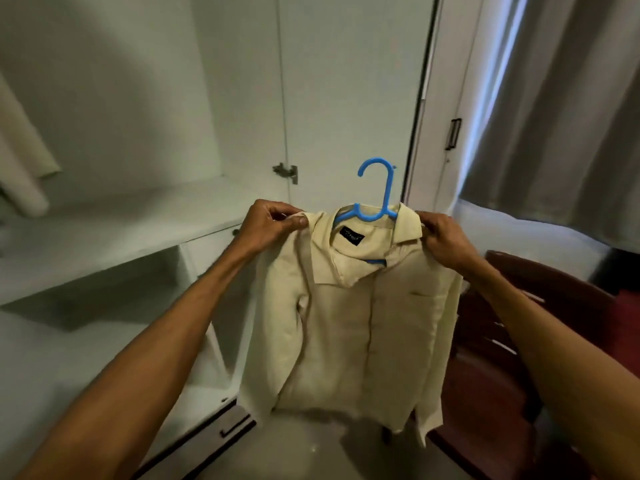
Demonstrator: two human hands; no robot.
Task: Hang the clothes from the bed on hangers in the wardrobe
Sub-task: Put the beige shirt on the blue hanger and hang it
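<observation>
At frame centre, the left hand (268, 225) and right hand (446, 237) each pinched a shoulder of the cream shirt (353, 323), which sat on the blue hanger (379, 199).

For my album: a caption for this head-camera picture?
Left hand and right hand pinch a cream shirt by its shoulders on a blue hanger, facing a wardrobe.

A cream collared shirt (349, 323) hangs front-facing on a blue plastic hanger (377, 199), before the open white wardrobe (242, 98).
</observation>
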